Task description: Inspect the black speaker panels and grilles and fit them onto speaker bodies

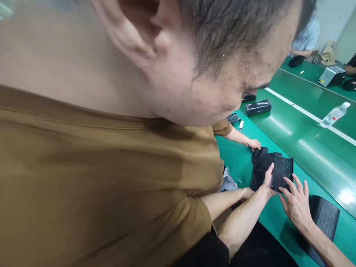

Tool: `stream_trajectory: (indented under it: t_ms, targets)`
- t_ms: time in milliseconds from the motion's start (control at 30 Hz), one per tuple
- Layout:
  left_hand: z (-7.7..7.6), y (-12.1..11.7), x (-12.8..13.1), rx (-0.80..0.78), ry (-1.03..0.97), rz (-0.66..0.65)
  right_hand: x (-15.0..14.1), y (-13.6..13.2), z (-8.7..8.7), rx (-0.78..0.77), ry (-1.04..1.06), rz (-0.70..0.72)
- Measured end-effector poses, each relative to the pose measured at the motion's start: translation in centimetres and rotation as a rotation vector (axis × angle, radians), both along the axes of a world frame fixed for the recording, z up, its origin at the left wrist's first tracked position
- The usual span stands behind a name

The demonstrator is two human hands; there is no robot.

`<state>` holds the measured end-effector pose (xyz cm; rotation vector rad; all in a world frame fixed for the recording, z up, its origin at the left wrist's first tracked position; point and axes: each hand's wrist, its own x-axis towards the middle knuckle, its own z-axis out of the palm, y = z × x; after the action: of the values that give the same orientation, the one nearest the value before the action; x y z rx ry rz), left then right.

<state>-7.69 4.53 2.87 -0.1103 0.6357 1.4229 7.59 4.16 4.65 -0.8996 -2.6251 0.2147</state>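
My left hand [269, 179] reaches in from below and is closed on a black perforated panel [283, 168], thumb along its left side. My right hand [296, 198] is at the panel's lower right. Its thumb and index fingertip come together at the panel's edge, and the other fingers are spread. Just left of the panel lies black cloth-like material [260, 167]. A co-worker in a brown shirt has one hand [254, 144] on that material and another hand [247, 193] at its near side, partly hidden by my left forearm.
The co-worker's head and shirt [111, 178] fill the left. A dark patterned speaker-like housing [328, 215] stands beside my right wrist on the green table [239, 148]. Beyond are a black elongated unit [258, 107], a water bottle [335, 115] and a silver box [331, 76]. Other people sit at the far side.
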Motion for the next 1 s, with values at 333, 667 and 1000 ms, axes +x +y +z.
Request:
stream_trajectory:
  t_ms: [333,667,1000]
  targets:
    - [-3.5,-0.2,-0.6,0.038,-0.166,-0.149,-0.3,-2.1,5.9,-0.284,0.159,0.183]
    - [-3.1,-2.5,1.5,0.039,-0.175,-0.382,0.9,6.6,10.1,-0.627,-0.009,-0.153]
    - [-0.3,-3.3,1.1,0.191,0.432,-0.411,4.7,8.8,4.6,-0.676,-0.061,-0.441]
